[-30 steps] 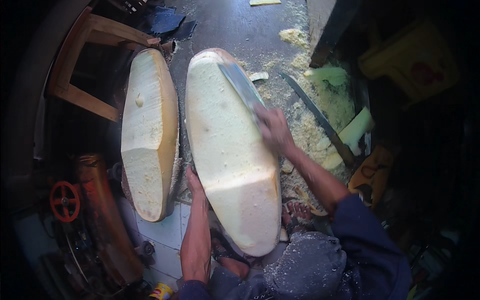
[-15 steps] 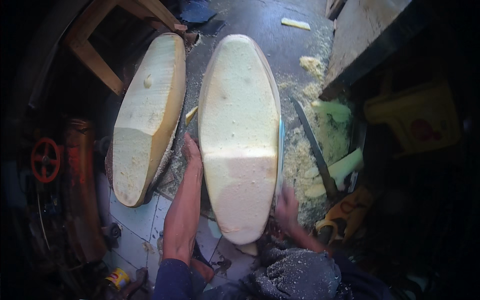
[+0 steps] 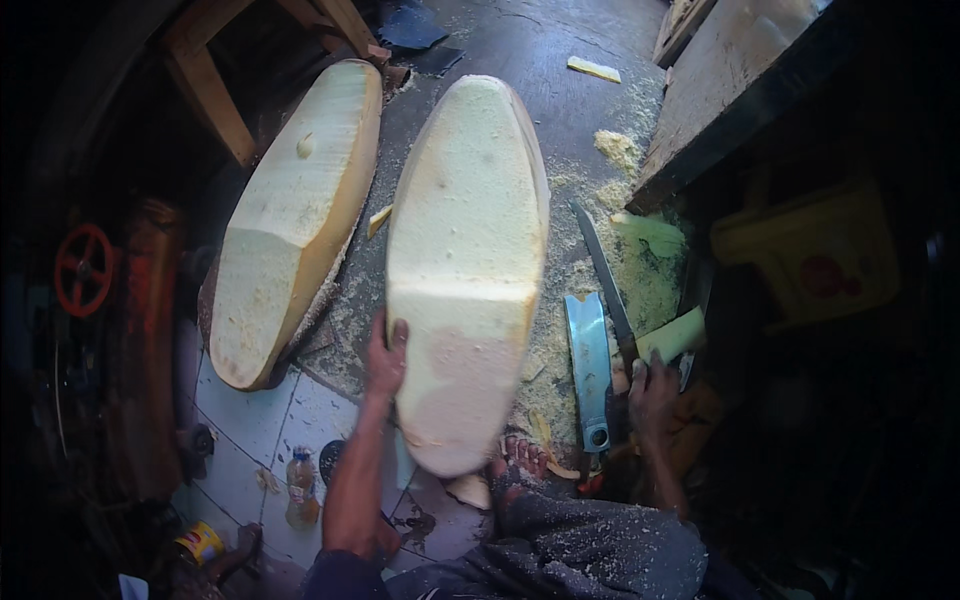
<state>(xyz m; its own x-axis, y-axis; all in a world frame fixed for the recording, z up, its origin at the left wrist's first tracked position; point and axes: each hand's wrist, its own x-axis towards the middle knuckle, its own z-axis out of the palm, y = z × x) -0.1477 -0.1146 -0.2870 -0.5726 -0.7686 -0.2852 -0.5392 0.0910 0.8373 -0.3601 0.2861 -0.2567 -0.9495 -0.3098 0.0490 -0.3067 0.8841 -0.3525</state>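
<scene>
A long cream motorcycle seat foam (image 3: 465, 230) with a step across its middle lies in front of me. My left hand (image 3: 386, 358) grips its left edge, thumb on top and fingers down the side. To the right, my right hand (image 3: 652, 392) has its fingers curled at the handle of a long dark-bladed knife (image 3: 603, 265); part of the grip is hidden. Between that knife and the foam lies a light-blue, flat, long tool (image 3: 588, 365). A pale green foam offcut (image 3: 672, 335) sits just beyond my right fingers.
A second seat foam (image 3: 290, 220) lies at the left. Foam crumbs (image 3: 617, 150) and scraps litter the floor. A wooden block or bench (image 3: 730, 90) stands at the upper right, a wooden frame (image 3: 210, 95) at the upper left. A plastic bottle (image 3: 302, 490) stands on the tiles.
My right hand has left the blue tool, now lying on the floor, and moved right to the knife handle. My left hand has shifted nearer, its thumb now over the foam's edge.
</scene>
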